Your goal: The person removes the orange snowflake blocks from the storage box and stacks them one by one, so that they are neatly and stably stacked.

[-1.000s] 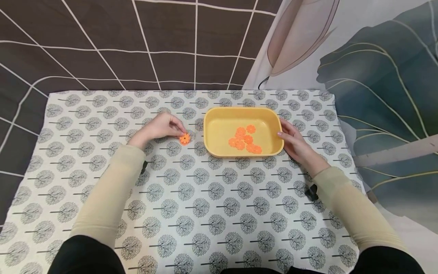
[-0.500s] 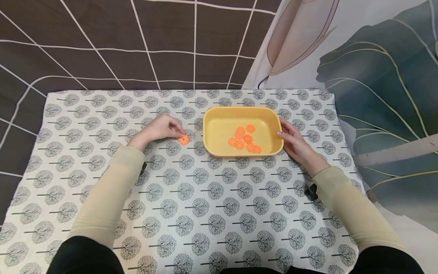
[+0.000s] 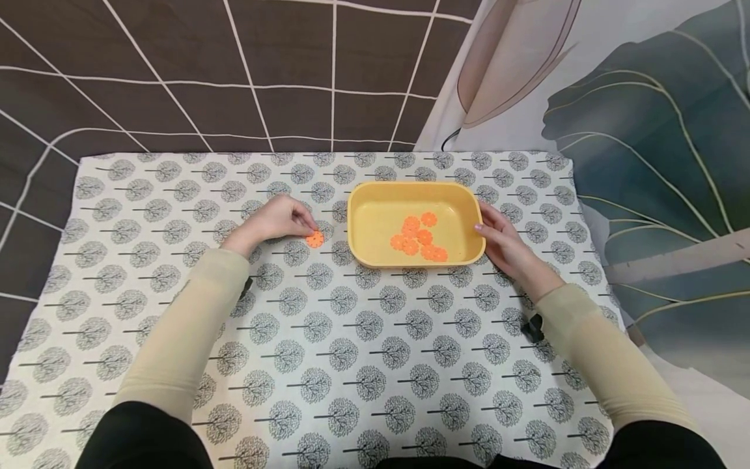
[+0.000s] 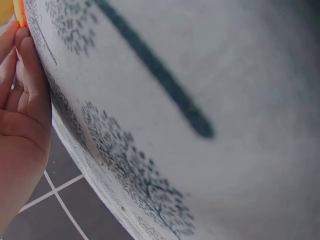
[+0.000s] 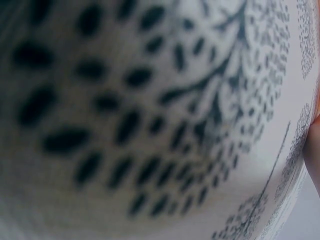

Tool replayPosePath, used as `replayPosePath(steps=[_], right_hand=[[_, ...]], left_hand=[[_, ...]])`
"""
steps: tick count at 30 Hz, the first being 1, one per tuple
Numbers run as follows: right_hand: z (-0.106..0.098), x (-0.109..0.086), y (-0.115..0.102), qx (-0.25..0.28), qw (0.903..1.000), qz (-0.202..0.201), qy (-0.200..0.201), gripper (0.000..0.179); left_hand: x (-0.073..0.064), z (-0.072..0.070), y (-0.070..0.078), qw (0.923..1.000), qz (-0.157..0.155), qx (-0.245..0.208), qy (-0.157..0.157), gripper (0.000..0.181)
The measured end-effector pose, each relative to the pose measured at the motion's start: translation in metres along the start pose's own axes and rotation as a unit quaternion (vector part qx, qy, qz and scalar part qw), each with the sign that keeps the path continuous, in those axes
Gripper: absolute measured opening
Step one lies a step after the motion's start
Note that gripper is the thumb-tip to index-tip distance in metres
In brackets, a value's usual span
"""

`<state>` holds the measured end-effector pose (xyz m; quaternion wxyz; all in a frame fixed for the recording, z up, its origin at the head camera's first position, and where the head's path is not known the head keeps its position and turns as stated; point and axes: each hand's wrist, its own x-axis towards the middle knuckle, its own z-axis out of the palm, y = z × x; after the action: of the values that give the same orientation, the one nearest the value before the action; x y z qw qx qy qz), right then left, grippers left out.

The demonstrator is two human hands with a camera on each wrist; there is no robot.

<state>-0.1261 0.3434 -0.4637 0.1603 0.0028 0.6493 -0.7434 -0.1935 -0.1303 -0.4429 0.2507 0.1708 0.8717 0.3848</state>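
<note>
In the head view, my left hand (image 3: 278,219) reaches in from the left and pinches the edge of an orange flower-shaped piece (image 3: 315,239) low at the cloth. The left wrist view shows that hand (image 4: 22,105) at the left edge, fingertips together on a sliver of orange. My right hand (image 3: 508,244) grips the right end of a yellow rectangular tub (image 3: 359,228), thumb over the rim and fingers along the outer wall. Several flat orange flower pieces (image 3: 411,236) lie inside the tub, partly overlapping. Only a bit of the right hand (image 5: 312,150) shows in the right wrist view.
A white cloth with a tree print (image 3: 328,391) covers the table. Behind it hangs a dark curtain with white grid lines (image 3: 293,71). A leaf-patterned curtain (image 3: 662,169) stands at the right.
The orange flower piece at my left fingertips has come down a little, its dark marks now fainter. My right hand and the tub have stayed in place.
</note>
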Motion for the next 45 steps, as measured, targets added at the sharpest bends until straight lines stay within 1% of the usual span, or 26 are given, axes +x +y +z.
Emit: replayPosePath(steps=[8,11,13,16,19,22,25,30,34,40,45], right_hand=[[0.001,0.0,-0.001,-0.002,1.0,0.003,-0.001,0.063],[0.001,0.0,-0.001,0.0,1.0,0.005,-0.003,0.063],[0.001,0.0,-0.001,0.001,1.0,0.006,-0.003,0.063],[0.001,0.0,-0.001,0.005,1.0,0.006,-0.005,0.063],[0.001,0.0,0.0,0.006,1.0,0.002,-0.006,0.063],[0.001,0.0,0.0,0.003,1.0,-0.002,-0.006,0.063],[0.001,0.0,0.0,0.004,1.0,-0.003,-0.004,0.062],[0.001,0.0,0.0,0.001,1.0,-0.002,-0.004,0.062],[0.0,0.0,0.001,0.005,1.0,-0.004,-0.006,0.061],[0.001,0.001,0.0,0.005,1.0,-0.004,-0.005,0.059],[0.001,0.001,0.0,0.007,1.0,0.0,-0.004,0.06]], left_hand=[[0.0,-0.001,0.0,1.0,0.003,0.0,0.007,0.013],[-0.001,-0.003,0.001,0.9998,0.006,-0.001,0.021,0.012],[-0.001,-0.005,0.003,0.9994,0.011,-0.004,0.033,0.012],[-0.001,-0.01,0.012,0.9987,0.019,-0.011,0.046,0.013],[-0.001,-0.014,0.025,0.9977,0.031,-0.018,0.057,0.013],[0.003,-0.014,0.038,0.9967,0.042,-0.015,0.068,0.014],[0.006,-0.012,0.051,0.9955,0.063,-0.012,0.071,0.014],[0.012,-0.007,0.076,0.9931,0.1,-0.011,0.06,0.014],[0.019,0.001,0.093,0.9911,0.124,-0.019,0.044,0.016],[0.032,0.016,0.111,0.9883,0.151,-0.02,0.014,0.018],[0.045,0.032,0.119,0.9879,0.155,-0.003,-0.015,0.019]])
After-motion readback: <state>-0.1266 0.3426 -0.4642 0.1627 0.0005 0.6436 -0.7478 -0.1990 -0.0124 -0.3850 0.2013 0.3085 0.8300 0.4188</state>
